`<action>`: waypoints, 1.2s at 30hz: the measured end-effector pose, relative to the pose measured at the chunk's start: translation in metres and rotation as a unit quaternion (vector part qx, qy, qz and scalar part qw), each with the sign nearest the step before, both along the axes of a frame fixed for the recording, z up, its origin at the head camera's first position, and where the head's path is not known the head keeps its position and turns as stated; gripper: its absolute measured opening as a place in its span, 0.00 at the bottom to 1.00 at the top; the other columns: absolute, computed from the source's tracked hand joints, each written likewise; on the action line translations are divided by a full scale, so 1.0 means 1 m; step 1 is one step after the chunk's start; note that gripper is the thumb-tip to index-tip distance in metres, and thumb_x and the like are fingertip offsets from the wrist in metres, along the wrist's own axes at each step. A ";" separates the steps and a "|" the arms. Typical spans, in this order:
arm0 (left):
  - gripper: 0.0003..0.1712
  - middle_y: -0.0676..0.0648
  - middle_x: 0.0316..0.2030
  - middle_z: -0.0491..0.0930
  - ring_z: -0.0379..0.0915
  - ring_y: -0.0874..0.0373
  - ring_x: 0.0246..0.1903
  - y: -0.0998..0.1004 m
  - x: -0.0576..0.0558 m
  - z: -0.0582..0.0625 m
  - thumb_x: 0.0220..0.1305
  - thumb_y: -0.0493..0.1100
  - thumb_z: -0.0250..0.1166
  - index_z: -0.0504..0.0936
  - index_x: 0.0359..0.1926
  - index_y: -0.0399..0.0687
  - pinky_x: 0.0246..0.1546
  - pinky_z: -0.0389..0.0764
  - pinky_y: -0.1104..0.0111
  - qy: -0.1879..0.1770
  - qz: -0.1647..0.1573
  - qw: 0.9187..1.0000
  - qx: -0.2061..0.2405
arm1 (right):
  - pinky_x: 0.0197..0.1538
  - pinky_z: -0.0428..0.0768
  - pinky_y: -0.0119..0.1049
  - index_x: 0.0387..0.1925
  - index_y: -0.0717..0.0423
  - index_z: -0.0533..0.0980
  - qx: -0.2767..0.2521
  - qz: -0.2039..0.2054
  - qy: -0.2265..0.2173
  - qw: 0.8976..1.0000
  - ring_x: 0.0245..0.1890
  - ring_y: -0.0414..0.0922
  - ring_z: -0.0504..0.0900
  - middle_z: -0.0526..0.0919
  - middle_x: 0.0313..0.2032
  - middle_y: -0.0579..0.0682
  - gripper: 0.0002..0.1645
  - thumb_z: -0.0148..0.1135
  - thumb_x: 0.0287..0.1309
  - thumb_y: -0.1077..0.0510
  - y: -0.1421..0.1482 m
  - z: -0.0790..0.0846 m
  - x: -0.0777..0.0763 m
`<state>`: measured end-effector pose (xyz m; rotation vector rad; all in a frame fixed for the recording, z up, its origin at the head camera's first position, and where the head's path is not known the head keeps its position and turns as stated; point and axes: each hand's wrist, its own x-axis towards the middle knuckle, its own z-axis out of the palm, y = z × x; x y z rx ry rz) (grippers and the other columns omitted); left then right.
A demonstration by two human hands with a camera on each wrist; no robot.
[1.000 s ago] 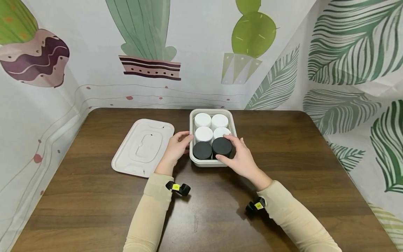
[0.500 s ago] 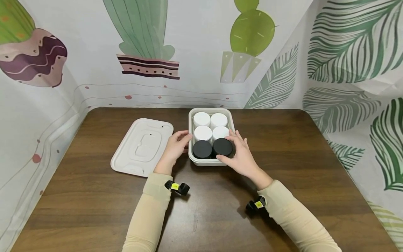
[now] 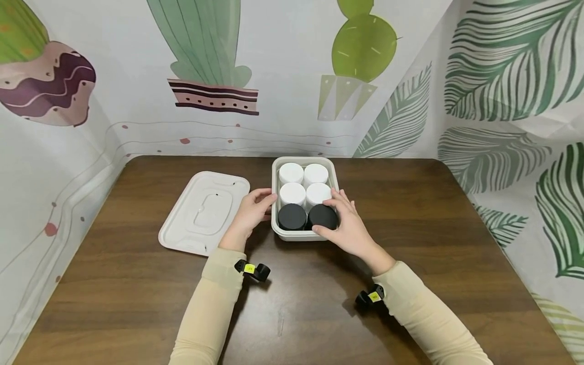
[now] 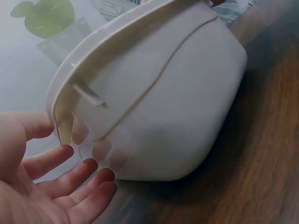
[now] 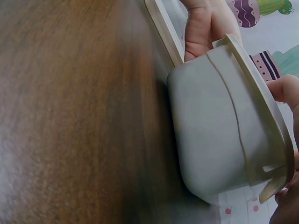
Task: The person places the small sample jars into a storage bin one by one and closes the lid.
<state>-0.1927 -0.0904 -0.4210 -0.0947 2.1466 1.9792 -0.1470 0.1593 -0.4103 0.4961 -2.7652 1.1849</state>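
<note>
An off-white rectangular box [image 3: 303,236] stands on the table, packed with round jars. Several white jars [image 3: 292,194] fill its back and middle rows. At the front left sits a black jar [image 3: 292,217]. The second black jar [image 3: 322,216], at the front right, is held between thumb and fingers of my right hand [image 3: 349,228], whose other fingers lie over the box's right rim. Beside the left wall is my left hand [image 3: 251,213], its fingers spread and loosely bent in the left wrist view, the thumb at the rim. The jars' lower parts are hidden by the box.
Left of the box, a flat off-white lid [image 3: 205,213] lies on the brown wooden table [image 3: 410,213], partly behind the left forearm. A cloth [image 3: 292,76] printed with cacti and leaves hangs behind the table's back edge. Both wrists carry small black cameras.
The right black jar has sunk lower into the box, level with its neighbour, and my right hand has lowered with it. My left hand stays by the left wall.
</note>
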 end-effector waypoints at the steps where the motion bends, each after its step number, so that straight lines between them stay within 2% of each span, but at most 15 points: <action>1: 0.25 0.37 0.51 0.75 0.77 0.58 0.36 0.000 0.000 0.001 0.68 0.47 0.57 0.70 0.60 0.39 0.41 0.83 0.63 0.001 -0.001 1.000 -0.003 | 0.72 0.40 0.62 0.55 0.59 0.71 0.001 0.001 0.000 1.000 0.73 0.56 0.47 0.57 0.70 0.59 0.37 0.74 0.44 0.48 0.000 0.000 0.000; 4: 0.25 0.37 0.52 0.76 0.77 0.57 0.37 0.000 0.001 0.003 0.68 0.47 0.56 0.70 0.61 0.39 0.41 0.83 0.62 0.001 -0.005 1.000 -0.012 | 0.71 0.40 0.62 0.56 0.59 0.71 0.007 0.005 -0.001 1.000 0.73 0.56 0.46 0.57 0.70 0.59 0.37 0.72 0.46 0.47 0.001 0.001 0.000; 8: 0.26 0.36 0.54 0.75 0.79 0.49 0.44 -0.003 0.002 0.004 0.69 0.49 0.54 0.69 0.61 0.38 0.44 0.83 0.59 0.002 -0.016 1.000 -0.025 | 0.71 0.40 0.62 0.57 0.59 0.71 0.019 0.005 0.002 1.000 0.73 0.56 0.47 0.57 0.70 0.60 0.38 0.71 0.47 0.46 0.001 0.004 0.000; 13: 0.28 0.36 0.57 0.73 0.76 0.41 0.49 -0.015 0.002 0.006 0.70 0.52 0.52 0.67 0.63 0.37 0.45 0.82 0.57 0.020 -0.026 0.997 -0.074 | 0.72 0.43 0.61 0.58 0.60 0.71 0.024 0.003 0.007 1.000 0.72 0.57 0.52 0.60 0.69 0.60 0.36 0.68 0.51 0.46 -0.004 0.014 -0.004; 17: 0.29 0.35 0.56 0.73 0.75 0.41 0.48 -0.032 0.003 0.010 0.70 0.53 0.51 0.66 0.64 0.37 0.44 0.81 0.57 0.045 -0.021 0.988 -0.146 | 0.71 0.56 0.55 0.61 0.58 0.68 -0.001 -0.004 -0.018 1.000 0.69 0.54 0.61 0.64 0.68 0.57 0.36 0.64 0.56 0.45 -0.014 0.026 -0.011; 21: 0.29 0.34 0.58 0.72 0.72 0.41 0.55 -0.054 0.004 0.014 0.70 0.52 0.51 0.66 0.64 0.36 0.55 0.74 0.54 0.073 -0.008 0.973 -0.221 | 0.67 0.65 0.48 0.64 0.56 0.66 -0.073 -0.011 -0.065 0.995 0.66 0.50 0.66 0.69 0.65 0.54 0.35 0.62 0.59 0.47 -0.032 0.039 -0.019; 24: 0.30 0.32 0.59 0.70 0.68 0.40 0.58 -0.072 0.004 0.016 0.71 0.51 0.50 0.65 0.64 0.36 0.61 0.69 0.52 0.083 0.000 0.962 -0.261 | 0.69 0.64 0.44 0.64 0.60 0.64 -0.141 0.002 -0.095 0.985 0.67 0.50 0.66 0.69 0.64 0.57 0.33 0.60 0.61 0.52 -0.048 0.046 -0.025; 27: 0.30 0.31 0.61 0.68 0.68 0.37 0.58 -0.090 0.005 0.018 0.71 0.51 0.49 0.63 0.65 0.36 0.61 0.69 0.51 0.084 0.009 0.955 -0.286 | 0.69 0.65 0.41 0.64 0.63 0.63 -0.201 0.014 -0.129 0.971 0.66 0.50 0.66 0.68 0.65 0.58 0.32 0.58 0.62 0.55 -0.065 0.050 -0.029; 31: 0.32 0.29 0.64 0.64 0.65 0.34 0.60 -0.113 0.008 0.022 0.71 0.51 0.48 0.60 0.67 0.34 0.61 0.68 0.48 0.089 0.018 0.943 -0.319 | 0.68 0.65 0.41 0.65 0.62 0.62 -0.255 0.012 -0.178 0.950 0.66 0.50 0.67 0.68 0.65 0.59 0.33 0.57 0.62 0.55 -0.088 0.054 -0.032; 36: 0.34 0.28 0.66 0.59 0.59 0.32 0.62 -0.138 0.014 0.030 0.72 0.53 0.45 0.57 0.69 0.33 0.62 0.64 0.44 0.076 0.017 0.929 -0.363 | 0.70 0.62 0.44 0.68 0.62 0.58 -0.324 0.012 -0.236 0.916 0.68 0.49 0.63 0.64 0.67 0.59 0.35 0.55 0.63 0.55 -0.115 0.053 -0.034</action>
